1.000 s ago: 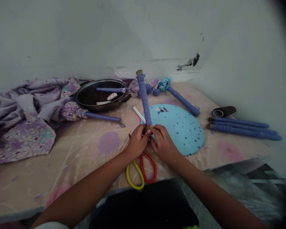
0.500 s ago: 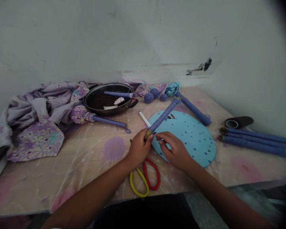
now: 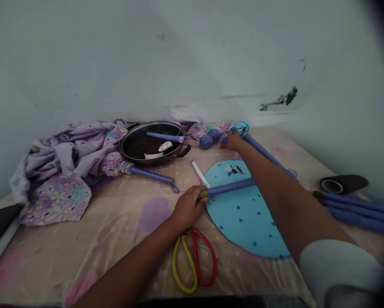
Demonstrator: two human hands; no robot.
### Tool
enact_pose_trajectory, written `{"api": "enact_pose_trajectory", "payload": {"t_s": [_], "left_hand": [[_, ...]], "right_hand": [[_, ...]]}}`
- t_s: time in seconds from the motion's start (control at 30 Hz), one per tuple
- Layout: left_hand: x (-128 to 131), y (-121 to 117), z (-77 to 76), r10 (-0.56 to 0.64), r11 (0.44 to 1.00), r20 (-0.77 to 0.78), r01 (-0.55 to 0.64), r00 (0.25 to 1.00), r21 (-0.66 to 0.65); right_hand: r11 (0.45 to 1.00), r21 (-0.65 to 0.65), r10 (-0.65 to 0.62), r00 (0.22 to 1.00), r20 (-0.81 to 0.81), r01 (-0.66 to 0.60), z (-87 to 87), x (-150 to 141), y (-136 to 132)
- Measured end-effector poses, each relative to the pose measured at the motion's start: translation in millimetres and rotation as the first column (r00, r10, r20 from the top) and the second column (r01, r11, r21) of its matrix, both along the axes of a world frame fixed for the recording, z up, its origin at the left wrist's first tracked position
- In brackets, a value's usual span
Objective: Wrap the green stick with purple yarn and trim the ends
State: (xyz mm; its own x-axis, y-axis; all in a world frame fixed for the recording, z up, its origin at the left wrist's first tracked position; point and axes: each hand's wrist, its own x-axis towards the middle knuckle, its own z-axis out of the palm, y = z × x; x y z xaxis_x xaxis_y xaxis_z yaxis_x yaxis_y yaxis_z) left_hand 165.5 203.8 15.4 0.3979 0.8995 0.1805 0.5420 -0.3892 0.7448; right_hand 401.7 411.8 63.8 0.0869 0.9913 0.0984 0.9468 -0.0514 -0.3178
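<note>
My left hand point(image 3: 189, 207) is closed around the bare end of a stick wrapped in blue-violet yarn point(image 3: 230, 187), which lies slanted over a light-blue dotted oval sheet point(image 3: 248, 218). At the back of the table my right hand point(image 3: 233, 141) has its fingers curled round a small ball of yarn point(image 3: 224, 140); its grip is partly hidden. Two larger yarn balls point(image 3: 206, 141) sit just left of it. Scissors point(image 3: 195, 261) with yellow and red handles lie below my left hand. A white marker point(image 3: 199, 172) rests at the sheet's left edge.
A dark pan point(image 3: 137, 147) holding a wrapped stick stands at the back. Floral cloth point(image 3: 60, 188) is heaped on the left, beside a cloth-headed stick point(image 3: 150, 174). Another such stick point(image 3: 265, 152) lies behind my right arm. Several wrapped sticks point(image 3: 361, 209) and a dark roll point(image 3: 346, 183) lie right.
My right hand has left the stick and reached forward to the small yarn ball. The stick in my left hand has swung lower, closer to level. The view has shifted slightly.
</note>
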Motion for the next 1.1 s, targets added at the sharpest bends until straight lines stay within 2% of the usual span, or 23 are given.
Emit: {"api": "enact_pose_trajectory", "payload": {"t_s": [0.1,0.27,0.33,0.4,0.43,0.47,0.53,0.57,0.6,0.63,0.67,0.73,0.87,0.93,1.1], "left_hand": [[1.3,1.6,1.4,0.027,0.999,-0.012,-0.027,1.0,-0.028],[-0.6,1.7,2.1,0.002,1.0,-0.035,-0.003,0.999,-0.025],[-2.3,2.2,1.7,-0.024,1.0,-0.052,0.024,0.998,-0.017],[-4.0,3.5,1.0,-0.056,0.998,-0.066,0.056,0.996,-0.008],[-4.7,4.4,0.6,-0.067,0.998,-0.068,0.067,0.995,-0.003],[-5.4,5.4,0.1,-0.074,0.997,-0.066,0.075,0.995,0.004],[-6.4,7.0,-0.6,-0.082,0.996,-0.052,0.083,0.995,0.022],[-6.8,7.4,-0.6,-0.086,0.995,-0.044,0.088,0.995,0.036],[-7.1,7.6,-0.6,-0.099,0.994,-0.04,0.101,0.994,0.047],[-7.3,7.5,-0.4,-0.111,0.992,-0.045,0.113,0.993,0.049],[-7.4,7.2,-0.1,-0.117,0.991,-0.046,0.12,0.992,0.054],[-7.3,6.2,0.3,-0.114,0.991,-0.044,0.117,0.992,0.061],[-6.4,4.3,0.4,-0.106,0.99,-0.035,0.109,0.994,0.09],[-5.8,3.5,0.7,-0.101,0.989,-0.033,0.104,0.994,0.1],[-6.1,1.8,2.2,-0.13,0.986,-0.013,0.131,0.991,0.105]], "right_hand": [[0.999,0.016,0.033,0.999,-0.041,-0.032,-16.0,4.9,-2.4],[0.995,0.059,0.094,0.979,-0.182,-0.085,-12.5,12.4,-13.4],[0.992,0.079,0.119,0.954,-0.276,-0.101,-8.1,11.6,-33.0],[0.985,0.095,0.172,0.892,-0.417,-0.146,-4.5,7.0,-66.9],[0.973,0.116,0.229,0.741,-0.631,-0.202,-3.0,3.4,-87.8],[0.954,0.116,0.256,0.555,-0.791,-0.275,-1.7,-1.0,-109.7],[0.914,0.129,0.222,0.209,-0.952,-0.384,0.0,-10.5,-150.3],[0.892,0.127,0.185,0.093,-0.978,-0.435,0.3,-15.0,-166.5],[0.871,0.139,0.163,0.011,-0.987,-0.472,0.0,-19.0,-179.0],[0.861,0.143,0.146,-0.033,-0.989,-0.489,-0.7,-22.2,-187.9],[0.858,0.15,0.143,-0.051,-0.988,-0.492,-1.9,-24.6,-193.6],[0.863,0.157,0.163,-0.029,-0.986,-0.481,-4.9,-27.1,-199.4],[0.886,0.115,0.198,0.142,-0.97,-0.449,-9.0,-30.8,-213.8],[0.9,0.086,0.174,0.171,-0.97,-0.428,-10.2,-36.6,-227.8],[0.922,0.06,0.057,-0.019,-0.998,-0.383,-16.6,-57.9,-259.7]]}}
